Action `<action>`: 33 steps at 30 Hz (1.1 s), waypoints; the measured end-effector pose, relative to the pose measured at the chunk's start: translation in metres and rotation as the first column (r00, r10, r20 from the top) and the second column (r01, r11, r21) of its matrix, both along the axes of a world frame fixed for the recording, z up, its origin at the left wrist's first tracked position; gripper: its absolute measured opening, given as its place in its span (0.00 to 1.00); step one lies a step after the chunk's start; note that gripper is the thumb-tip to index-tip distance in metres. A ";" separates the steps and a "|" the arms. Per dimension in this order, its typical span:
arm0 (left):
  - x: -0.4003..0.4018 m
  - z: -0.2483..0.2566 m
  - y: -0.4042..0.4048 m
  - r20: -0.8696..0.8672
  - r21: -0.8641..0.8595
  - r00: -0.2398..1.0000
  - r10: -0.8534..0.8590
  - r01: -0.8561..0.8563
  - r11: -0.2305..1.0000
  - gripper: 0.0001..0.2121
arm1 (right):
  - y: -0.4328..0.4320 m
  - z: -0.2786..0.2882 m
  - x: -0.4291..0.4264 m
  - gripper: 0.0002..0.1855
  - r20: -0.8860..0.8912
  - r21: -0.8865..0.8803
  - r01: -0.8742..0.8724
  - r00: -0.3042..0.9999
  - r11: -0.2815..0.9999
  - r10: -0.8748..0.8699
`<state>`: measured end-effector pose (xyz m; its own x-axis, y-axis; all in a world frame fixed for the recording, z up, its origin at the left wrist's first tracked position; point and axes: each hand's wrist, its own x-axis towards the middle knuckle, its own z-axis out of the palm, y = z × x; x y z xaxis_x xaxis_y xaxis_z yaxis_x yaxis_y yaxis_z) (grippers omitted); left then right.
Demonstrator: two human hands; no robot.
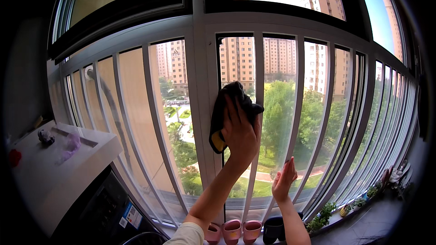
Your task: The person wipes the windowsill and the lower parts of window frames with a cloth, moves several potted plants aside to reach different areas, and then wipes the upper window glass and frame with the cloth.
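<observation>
My left hand (241,136) presses a dark cloth (235,92) with a yellow underside against the window between two white vertical bars, beside the wide white post (204,109). Part of the cloth is hidden behind my fingers, and one corner hangs down at the left. Lower and to the right, my right hand (285,180) touches or grips a white window bar (295,122); its fingers point up, and how far they close round the bar cannot be seen.
Pink slippers (232,231) and dark slippers (273,229) stand on the ledge below. Potted plants (322,216) line the sill at the right. A white countertop (102,143) with a purple item (71,146) juts in at left, above a dark appliance (102,207). Dark-framed windows are above.
</observation>
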<state>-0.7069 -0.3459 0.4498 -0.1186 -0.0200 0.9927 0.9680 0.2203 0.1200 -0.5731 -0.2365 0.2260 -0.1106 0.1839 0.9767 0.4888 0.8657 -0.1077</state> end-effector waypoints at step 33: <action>-0.069 -0.342 -0.072 -0.480 -0.555 0.877 -0.022 -0.284 0.782 0.22 | -0.053 -0.043 0.037 0.38 0.137 -0.290 -0.016 0.989 0.957 0.058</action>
<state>-0.7757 -0.4181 0.1082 0.2860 0.6055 0.7427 0.8331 0.2257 -0.5049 -0.5364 -0.2892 0.1827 -0.2572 0.4472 0.8567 0.4852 0.8264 -0.2857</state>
